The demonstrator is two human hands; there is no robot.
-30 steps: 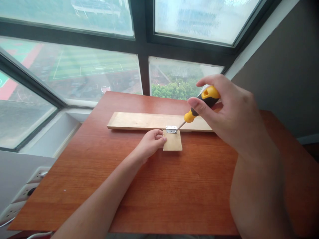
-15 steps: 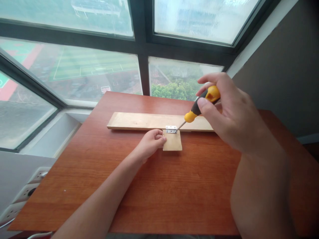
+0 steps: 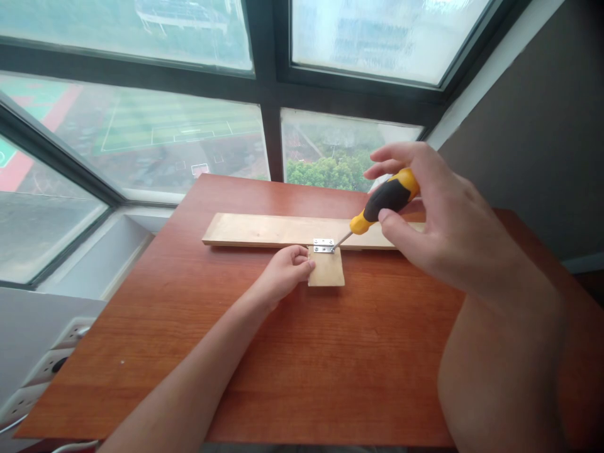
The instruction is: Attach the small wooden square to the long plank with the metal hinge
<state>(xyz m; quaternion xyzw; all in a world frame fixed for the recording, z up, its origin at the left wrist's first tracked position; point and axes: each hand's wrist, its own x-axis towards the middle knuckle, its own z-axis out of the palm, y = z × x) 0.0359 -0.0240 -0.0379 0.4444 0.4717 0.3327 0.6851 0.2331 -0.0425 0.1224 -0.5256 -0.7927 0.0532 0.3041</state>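
My right hand (image 3: 434,214) grips a yellow and black screwdriver (image 3: 387,196) by its handle, thumb below and some fingers lifted. The screwdriver slants down to the left, its tip at the right end of a silver metal hinge (image 3: 323,246). That hinge spans the edge between a long pale wooden board (image 3: 264,229) and a small wooden piece (image 3: 326,270). With fingers and thumb, my left hand (image 3: 285,272) pinches the left edge of the small piece. Whether a screw sits under the tip is too small to tell.
The boards rest on a reddish-brown wooden table (image 3: 302,365). Dark-framed windows (image 3: 268,88) rise behind its far edge. White power sockets (image 3: 47,371) line the wall at lower left, and a grey wall (image 3: 528,138) stands on the right.
My right hand has turned a little around the screwdriver, and the handle shows more of its black grip. The screwdriver tip, the hinge and my left hand stay in place.
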